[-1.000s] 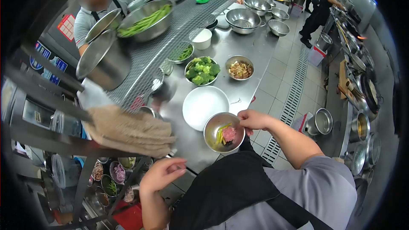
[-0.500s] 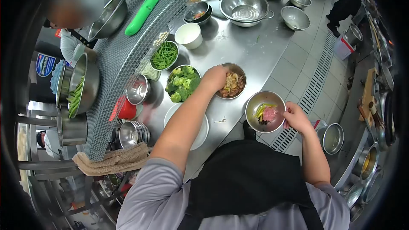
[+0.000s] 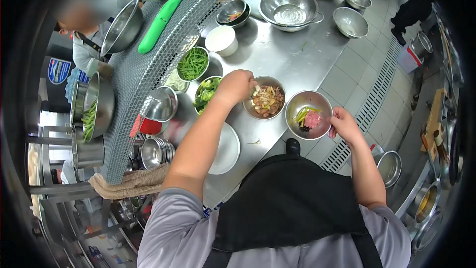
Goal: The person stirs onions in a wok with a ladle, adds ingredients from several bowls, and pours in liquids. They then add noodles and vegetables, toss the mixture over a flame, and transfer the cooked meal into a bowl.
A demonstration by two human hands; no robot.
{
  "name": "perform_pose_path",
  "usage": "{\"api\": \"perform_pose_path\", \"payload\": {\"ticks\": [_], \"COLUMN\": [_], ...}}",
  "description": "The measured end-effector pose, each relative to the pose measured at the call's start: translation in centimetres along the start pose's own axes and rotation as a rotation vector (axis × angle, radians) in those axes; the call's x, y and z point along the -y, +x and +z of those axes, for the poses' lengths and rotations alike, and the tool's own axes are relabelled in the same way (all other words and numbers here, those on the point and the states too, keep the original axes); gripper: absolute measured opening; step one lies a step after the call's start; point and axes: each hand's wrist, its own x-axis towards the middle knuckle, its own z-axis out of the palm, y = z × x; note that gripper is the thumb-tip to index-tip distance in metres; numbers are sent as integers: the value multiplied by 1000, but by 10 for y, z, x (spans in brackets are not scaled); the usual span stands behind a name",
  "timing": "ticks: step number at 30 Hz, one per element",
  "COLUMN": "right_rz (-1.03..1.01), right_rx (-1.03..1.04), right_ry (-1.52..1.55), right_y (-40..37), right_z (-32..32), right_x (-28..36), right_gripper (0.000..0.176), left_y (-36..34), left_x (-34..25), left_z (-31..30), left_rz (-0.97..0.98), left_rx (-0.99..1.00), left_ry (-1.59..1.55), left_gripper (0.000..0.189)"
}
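My right hand (image 3: pixel 343 123) grips the rim of a steel bowl (image 3: pixel 292 106) holding pink meat (image 3: pixel 312 119), green-yellow strips and something dark. My left hand (image 3: pixel 238 87) is over the gap between a bowl of broccoli (image 3: pixel 204 94) and a bowl of sliced meat and pale pieces (image 3: pixel 267 101). Its fingers are drawn together; whatever they may hold is too small to make out. A bowl of green beans (image 3: pixel 193 63) and a white tub (image 3: pixel 221 40) stand farther back. Beside my left forearm lies a white plate (image 3: pixel 227 150).
Steel colanders (image 3: pixel 288 9) and bowls stand on the far part of the steel table (image 3: pixel 317 52). A mesh shelf (image 3: pixel 130 89) with a green-handled tool (image 3: pixel 161 22) runs along the left. A person (image 3: pixel 87 47) stands behind it. Another person's dark legs show at the upper right.
My left hand has lifted out of the bowl of sliced meat and moved left, toward the broccoli. The bowl in my right hand is slightly nearer that bowl. The view has shifted a little.
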Motion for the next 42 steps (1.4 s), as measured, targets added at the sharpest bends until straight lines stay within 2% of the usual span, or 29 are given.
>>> {"api": "perform_pose_path", "payload": {"ticks": [3, 5, 6, 7, 9, 10, 11, 13, 14, 19, 21, 23, 25, 27, 29, 30, 32, 35, 39, 42], "right_rz": [0, 11, -1, -13, -18, -26, -28, -33, -34, -66, -87, -118, -152, -215, -248, -248, -206, -181, -51, 25], "right_rx": [7, 1, 1, 1, 0, -9, -4, -36, -37, -33, 9, 74, 152, 206, 279, 304, 412, 563, 689, 753], "right_ry": [-5, -8, -9, -11, -22, -26, -30, -34, -39, -59, -99, -136, -140, -221, -254, -265, -241, -291, -290, -375], "right_y": [6, 11, 15, 18, 19, 20, 19, 13, 10, -2, -5, -4, 0, 7, 5, 0, -19, -32, -60, -88], "right_z": [5, 7, 7, 8, 12, 13, 15, 15, 14, 14, 21, 31, 47, 71, 104, 120, 172, 237, 333, 404], "right_x": [14, 18, 17, 16, 19, 21, 23, 25, 23, 21, 29, 39, 47, 53, 63, 63, 66, 52, 24, 5], "right_gripper": [3, 3, 3, 3, 3, 3, 3, 3, 3, 6, 6, 7, 8, 9, 9, 10, 11, 9, 5, 6], "left_y": [-9, -13, -15, -16, -20, -16, -12, -6, -9, -54, -81, -119, -162, -204, -257, -284, -351, -444, -573, -674], "left_x": [-5, -19, -27, -35, -53, -50, -42, -25, -25, -24, -15, -4, 5, 30, 43, 48, 69, 106, 160, 235], "left_z": [-13, -17, -16, -17, -27, -27, -23, -10, -7, 8, 7, 2, -10, -4, -9, -9, -19, -21, -35, -21], "left_rz": [-4, 37, 175, 169, 216, 128, 125, 94, 23, 9, -39, -52, -154, -162, -255, -332, -400, -522, -866, -1131], "left_rx": [-34, -41, -48, -51, 164, 129, 124, -112, -35, -42, 6, -28, 38, 33, 24, -52, 3, -132, -104, -70], "left_ry": [-64, -221, -261, -263, -636, -611, -612, -284, -335, -323, -434, -458, -528, -541, -587, -597, -626, -571, -498, -173], "left_gripper": [24, 22, 24, 24, 30, 33, 33, 32, 32, 30, 31, 30, 30, 32, 34, 34, 40, 42, 37, 27]}}
